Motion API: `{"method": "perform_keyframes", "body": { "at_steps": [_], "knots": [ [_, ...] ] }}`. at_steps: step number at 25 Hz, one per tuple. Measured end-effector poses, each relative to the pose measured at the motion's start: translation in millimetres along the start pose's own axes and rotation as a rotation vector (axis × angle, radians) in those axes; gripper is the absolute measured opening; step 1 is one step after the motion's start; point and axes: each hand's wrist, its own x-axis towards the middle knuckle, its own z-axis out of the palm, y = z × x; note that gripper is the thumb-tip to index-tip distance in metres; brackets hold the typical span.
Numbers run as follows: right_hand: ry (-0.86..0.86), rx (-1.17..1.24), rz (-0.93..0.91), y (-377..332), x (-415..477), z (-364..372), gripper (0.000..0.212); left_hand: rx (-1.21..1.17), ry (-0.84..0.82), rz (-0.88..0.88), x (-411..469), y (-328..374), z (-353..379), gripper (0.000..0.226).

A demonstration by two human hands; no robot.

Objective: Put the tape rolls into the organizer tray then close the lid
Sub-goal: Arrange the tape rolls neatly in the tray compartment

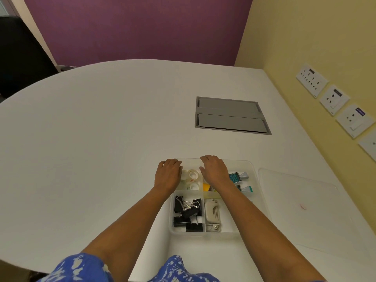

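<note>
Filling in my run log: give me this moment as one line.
tape rolls: in organizer tray | lid: off, right of tray | left hand, right hand: over tray

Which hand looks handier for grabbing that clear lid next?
Probably the right hand: the clear lid lies flat on the table to the organizer tray's right, while the left hand is at the far side.

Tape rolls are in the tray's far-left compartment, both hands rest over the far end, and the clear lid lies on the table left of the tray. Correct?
Not quite: the clear lid lies right of the tray, not left, as the head view shows. The tape rolls and both hands, left and right, are as stated.
</note>
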Motion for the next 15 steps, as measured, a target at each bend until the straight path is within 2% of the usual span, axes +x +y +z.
{"method": "perform_keyframes", "body": {
  "at_steps": [9, 15],
  "knots": [
    [0.016, 0.01, 0.124, -4, -30, 3, 0.044, 0.057, -0.052, 0.019, -22, -7, -12, 0.039],
    [0.049, 0.016, 0.197, 30, -48, 0, 0.044, 0.017, -0.067, 0.056, -23, 25, -9, 0.039]
  ]
}}
